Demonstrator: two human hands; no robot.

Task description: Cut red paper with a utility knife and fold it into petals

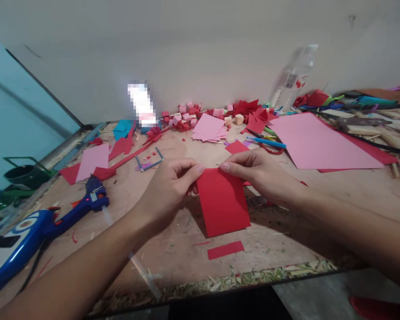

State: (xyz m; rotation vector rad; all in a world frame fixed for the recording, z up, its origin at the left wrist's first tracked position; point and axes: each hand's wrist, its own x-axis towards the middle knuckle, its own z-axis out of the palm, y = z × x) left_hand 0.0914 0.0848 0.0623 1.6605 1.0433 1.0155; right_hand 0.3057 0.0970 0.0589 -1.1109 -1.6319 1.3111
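In my head view, the one feed I have, the red paper [223, 202] sits near the middle, held at a slant over the desk [286, 249], its shadow falling beside it; I can't tell whether its near edge touches the surface. Both hands have it: the fingers and thumb of the left hand [182, 178] pinch its eleven o'clock corner, and those of the right hand [251, 171] grasp the far edge at about one o'clock. Taking that paper as my clock centre, I see a short red strip [226, 250] lying just beyond its near edge at six o'clock. The blue glue gun [93, 195] rests at nine, and a frame of thin sticks [150, 165] at ten. Small pink and red cubes [186, 116] heap up toward eleven, with a stack of pink squares [209, 127] near twelve. At one, a clear bottle [296, 80] leans against the wall [220, 53]; a large pink sheet [326, 140] spreads at two, overlapping a red sheet [388, 158].
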